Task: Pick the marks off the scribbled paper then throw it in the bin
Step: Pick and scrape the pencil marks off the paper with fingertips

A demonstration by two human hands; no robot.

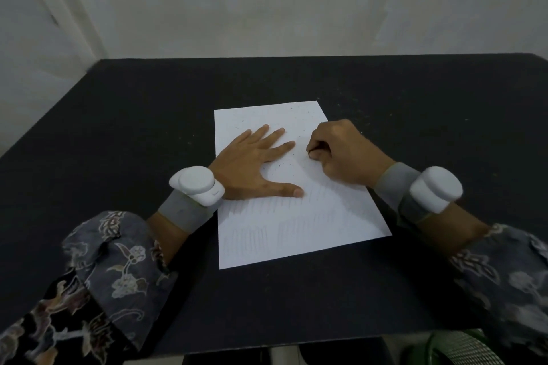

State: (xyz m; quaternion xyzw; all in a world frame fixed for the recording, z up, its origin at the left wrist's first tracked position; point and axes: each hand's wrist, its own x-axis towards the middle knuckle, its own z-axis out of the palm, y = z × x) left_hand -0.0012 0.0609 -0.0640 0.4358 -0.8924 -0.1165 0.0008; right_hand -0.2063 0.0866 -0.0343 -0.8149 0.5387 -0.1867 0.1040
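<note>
Paper (pixel 296 216) lies flat, long axis running away, under both hands.

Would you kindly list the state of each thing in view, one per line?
paper: flat on the table, faint scribbles remaining, dark crumbs scattered
left hand: open, pressed flat on paper
right hand: fingers curled shut, tips on paper
green mesh bin: partly visible under table edge

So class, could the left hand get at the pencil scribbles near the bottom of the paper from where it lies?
Probably yes. The left hand lies flat on the paper, just above the scribbles, and nothing covers them.
</note>
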